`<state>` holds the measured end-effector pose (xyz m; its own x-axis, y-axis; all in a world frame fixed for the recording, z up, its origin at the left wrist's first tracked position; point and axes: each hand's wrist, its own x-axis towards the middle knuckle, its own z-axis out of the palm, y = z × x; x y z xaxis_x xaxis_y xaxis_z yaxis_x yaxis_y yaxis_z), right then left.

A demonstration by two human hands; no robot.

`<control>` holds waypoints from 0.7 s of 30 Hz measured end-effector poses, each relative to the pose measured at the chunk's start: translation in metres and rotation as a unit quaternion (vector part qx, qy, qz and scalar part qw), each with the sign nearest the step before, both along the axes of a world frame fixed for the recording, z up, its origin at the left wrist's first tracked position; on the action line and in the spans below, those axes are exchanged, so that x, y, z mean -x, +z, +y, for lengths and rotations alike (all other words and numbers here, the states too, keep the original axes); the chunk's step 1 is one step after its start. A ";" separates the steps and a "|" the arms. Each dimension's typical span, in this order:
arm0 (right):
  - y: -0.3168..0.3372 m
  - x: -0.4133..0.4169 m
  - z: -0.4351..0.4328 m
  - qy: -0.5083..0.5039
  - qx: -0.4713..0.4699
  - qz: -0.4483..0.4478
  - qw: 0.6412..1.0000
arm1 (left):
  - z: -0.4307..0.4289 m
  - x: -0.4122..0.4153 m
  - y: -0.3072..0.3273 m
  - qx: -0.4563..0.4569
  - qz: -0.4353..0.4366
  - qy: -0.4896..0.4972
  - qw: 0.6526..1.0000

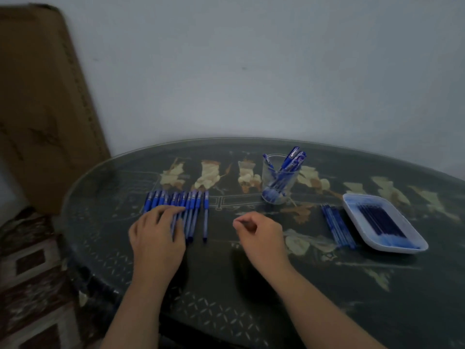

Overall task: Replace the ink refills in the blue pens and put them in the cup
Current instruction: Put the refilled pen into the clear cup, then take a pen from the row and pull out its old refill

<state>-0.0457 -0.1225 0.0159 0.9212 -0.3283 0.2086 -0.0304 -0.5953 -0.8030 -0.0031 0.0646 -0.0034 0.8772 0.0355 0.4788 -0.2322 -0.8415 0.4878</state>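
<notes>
- Since several capped pens (289,162) already stand in the clear cup (278,182), right of centre toward the back of the worktop (251,285), part of the job looks done.
- Roughly ten blue pens (192,205) lie side by side in a row left of centre, so I judge that most of the work is left. Whether any of these already hold new ink cannot be told.
- The left hand (157,238) lies flat across the near half of that row, fingers straight over the barrels, pressing on them rather than gripping any one.
- The right hand (259,233) hovers at the middle of the frame, apart from the pens, fingers loosely curled with nothing visible in them.
- Loose refills (338,226) lie bundled at the right, just beside a white tray (352,205) holding more dark refills. Which lot is fresh and which is spent cannot be told.
- The step in hand is probably choosing the next pen from the row to open.
</notes>
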 end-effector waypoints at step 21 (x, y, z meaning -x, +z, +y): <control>-0.001 -0.064 0.076 -0.058 0.193 0.156 0.967 | 0.010 0.002 -0.007 -0.052 0.133 -0.018 0.990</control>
